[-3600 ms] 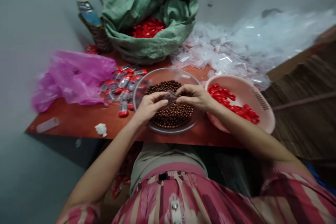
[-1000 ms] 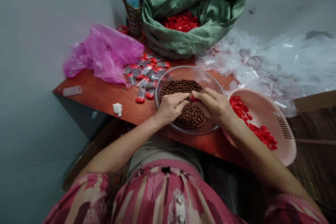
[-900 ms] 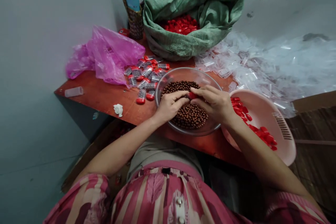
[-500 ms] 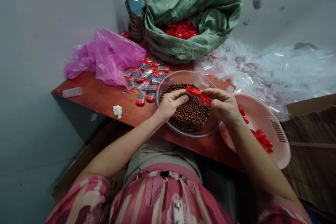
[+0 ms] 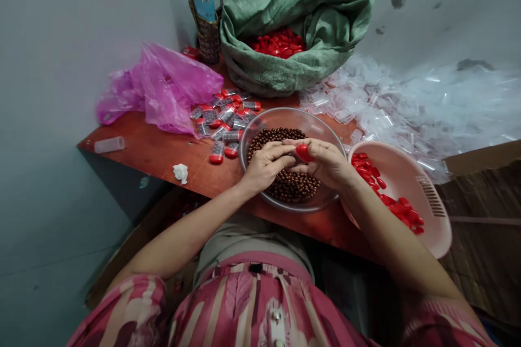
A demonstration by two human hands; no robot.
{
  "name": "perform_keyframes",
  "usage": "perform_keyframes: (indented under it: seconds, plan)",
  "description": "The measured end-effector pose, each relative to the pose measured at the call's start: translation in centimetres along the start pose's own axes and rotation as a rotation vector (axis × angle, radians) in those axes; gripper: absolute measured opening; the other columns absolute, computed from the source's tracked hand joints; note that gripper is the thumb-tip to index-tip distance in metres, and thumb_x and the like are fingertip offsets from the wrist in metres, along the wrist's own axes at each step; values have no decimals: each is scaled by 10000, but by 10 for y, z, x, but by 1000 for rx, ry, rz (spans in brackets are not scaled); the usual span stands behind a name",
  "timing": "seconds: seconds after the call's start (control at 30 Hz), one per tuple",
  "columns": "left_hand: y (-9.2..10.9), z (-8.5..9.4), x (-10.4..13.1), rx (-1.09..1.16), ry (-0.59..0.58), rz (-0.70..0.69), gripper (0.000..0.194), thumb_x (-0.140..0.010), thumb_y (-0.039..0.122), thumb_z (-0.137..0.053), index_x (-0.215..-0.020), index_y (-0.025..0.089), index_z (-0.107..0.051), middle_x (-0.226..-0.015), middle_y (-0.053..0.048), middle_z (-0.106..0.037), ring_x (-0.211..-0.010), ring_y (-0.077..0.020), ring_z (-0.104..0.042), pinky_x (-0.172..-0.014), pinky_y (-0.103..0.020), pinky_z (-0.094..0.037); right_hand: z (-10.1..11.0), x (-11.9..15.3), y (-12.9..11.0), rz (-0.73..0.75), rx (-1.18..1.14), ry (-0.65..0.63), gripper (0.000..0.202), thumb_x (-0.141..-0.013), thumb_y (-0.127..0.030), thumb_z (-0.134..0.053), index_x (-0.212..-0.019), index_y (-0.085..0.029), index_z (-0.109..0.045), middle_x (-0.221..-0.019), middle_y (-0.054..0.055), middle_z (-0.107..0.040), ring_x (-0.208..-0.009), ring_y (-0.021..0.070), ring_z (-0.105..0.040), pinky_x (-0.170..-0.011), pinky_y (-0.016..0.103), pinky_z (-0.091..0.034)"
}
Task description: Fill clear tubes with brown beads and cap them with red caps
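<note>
A small, red-capped clear plastic container (image 5: 303, 153) is held above shiny round brown beads (image 5: 295, 188) in a clear, round plastic bowl (image 5: 301, 210), the left hand (image 5: 260, 168) pinching its body and the right hand (image 5: 329, 164) gripping around its cap. It is probably light, stiff and slick, best held by its sides, near the cap, without squeezing hard.

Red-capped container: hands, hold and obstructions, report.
Left hand and right hand both gripping red-capped container. Held above brown beads in clear bowl. Fingers hide most of its body; pink basin close on right.
</note>
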State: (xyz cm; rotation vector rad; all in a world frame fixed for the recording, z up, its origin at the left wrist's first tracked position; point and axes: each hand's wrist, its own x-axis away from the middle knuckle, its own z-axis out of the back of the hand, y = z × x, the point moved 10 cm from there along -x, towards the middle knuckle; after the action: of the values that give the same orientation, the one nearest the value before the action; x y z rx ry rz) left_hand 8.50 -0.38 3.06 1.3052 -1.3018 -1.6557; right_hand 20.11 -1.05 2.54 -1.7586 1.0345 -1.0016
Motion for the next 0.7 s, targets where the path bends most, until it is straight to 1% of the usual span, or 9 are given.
perform_keyframes:
  seconds: [0.1,0.23,0.3,0.37,0.43,0.5,0.6,0.67,0.7]
  plan:
    - [-3,3,1,-17,29,-1,214,-805,246,-668,-985,206,-777,-1125,-87,-720,-1163,-230,-611,-1078,-382,-431,-3,-5,8,-14,-96,46,270,-633,-340,-831,-813,-176,-712,-838,35,-710,-760,175,-654,-754,417,-602]
    - [0,10,1,-57,81,-48,216,-812,272,-652,-965,183,-776,-1111,-97,-722,-1120,-226,-632,-1043,-370,-465,-4,-8,13,19,-211,160,193,-601,-256,-797,-691,-193,-637,-748,-18,-670,-714,140,-600,-710,362,-592]
    - [1,13,0,-102,89,-53,221,-817,262,-644,-979,183,-772,-1122,-94,-720,-1120,-223,-633,-1042,-367,-465,-7,-10,15,13,-256,177,162,-615,-233,-762,-676,-199,-616,-758,-36,-668,-719,122,-586,-698,310,-573]
    - [4,12,-1,-148,73,-51,228,-832,253,-633,-1008,190,-764,-1150,-89,-712,-1153,-220,-616,-1056,-364,-454,-11,-12,16,-19,-297,139,160,-611,-214,-743,-743,-212,-652,-813,-39,-685,-741,112,-590,-689,261,-548]
    - [9,8,-2,-179,44,-64,220,-849,248,-623,-1017,205,-760,-1163,-79,-706,-1180,-217,-601,-1065,-363,-447,-14,-14,14,-58,-320,73,253,-588,-191,-747,-830,-229,-687,-889,-33,-706,-759,110,-601,-672,231,-527]
    - [17,4,-4,-205,25,-112,203,-867,241,-614,-1008,220,-758,-1131,-64,-716,-1177,-213,-601,-1068,-370,-446,-16,-15,10,-60,-329,22,311,-546,-162,-765,-840,-235,-698,-913,-31,-717,-754,109,-608,-654,217,-514]
    - [33,1,-7,-250,31,-212,184,-882,235,-608,-994,234,-754,-1019,-35,-745,-1134,-209,-624,-1100,-413,-420,-16,-16,0,31,-314,13,286,-530,-165,-794,-788,-229,-689,-894,-26,-722,-767,117,-622,-688,228,-519]
    - [37,3,-12,-264,32,-222,175,-881,240,-614,-990,234,-752,-1040,-33,-746,-1143,-214,-625,-1105,-421,-420,-18,-16,-8,98,-266,25,251,-599,-225,-803,-820,-234,-684,-951,-12,-724,-819,126,-634,-750,252,-526]
    - [36,5,-15,-261,21,-200,176,-878,245,-620,-995,229,-750,-1089,-40,-738,-1157,-219,-623,-1093,-412,-437,-20,-18,-12,109,-219,13,247,-645,-266,-799,-860,-238,-682,-998,-1,-721,-853,132,-638,-782,265,-527]
